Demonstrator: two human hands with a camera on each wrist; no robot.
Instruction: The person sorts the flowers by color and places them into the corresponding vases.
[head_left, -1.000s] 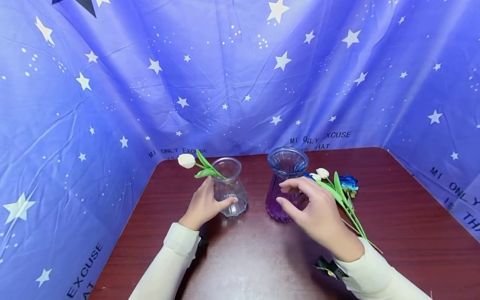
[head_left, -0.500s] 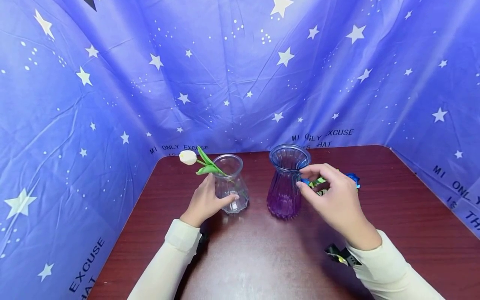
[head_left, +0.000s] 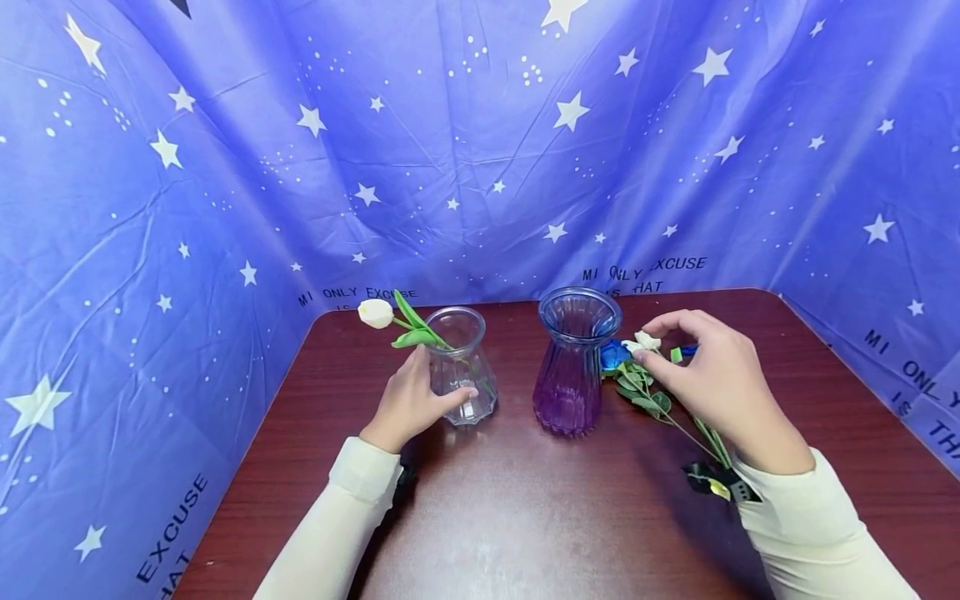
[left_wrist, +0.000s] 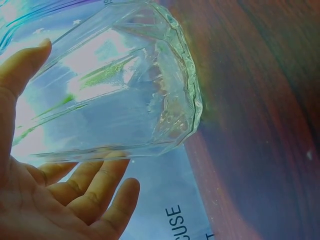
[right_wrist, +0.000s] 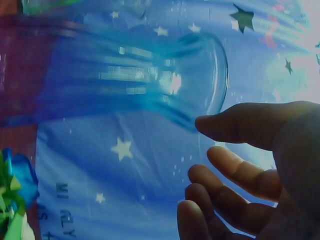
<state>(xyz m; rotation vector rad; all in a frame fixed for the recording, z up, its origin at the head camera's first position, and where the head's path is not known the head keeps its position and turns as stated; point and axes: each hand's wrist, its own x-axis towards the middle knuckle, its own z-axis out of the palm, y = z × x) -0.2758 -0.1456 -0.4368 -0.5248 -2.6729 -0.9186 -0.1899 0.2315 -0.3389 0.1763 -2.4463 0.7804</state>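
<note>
Head view bright, fairly crisp; pale glare lies on near middle of table (head_left: 510, 533), darker shadows beside both sleeves (head_left: 330, 517). Starry cloth (head_left: 450, 125) looks stretched at left edge. Left wrist view hazy, white glare streaking clear vase (left_wrist: 100, 95). Right wrist view soft, bluish; right hand (right_wrist: 297, 170) backlit, dark; blue flower (right_wrist: 22, 177) blurred.

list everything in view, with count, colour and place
backdrop: 1, blue with white stars, behind and beside the table
table: 1, dark red-brown, under everything
clear vase: 1, colourless, left on the table
tulip: 1, white, stem in the clear vase
purple vase: 1, purple with blue top, right of the clear vase
blue flowers: count unclear, partly hidden, right of the purple vase
white flowers: count unclear, beside the blue ones
sleeves: 2, cream, on both arms
left grip: 1, bare, round the clear vase
right grip: 1, bare, by the white flowers
</note>
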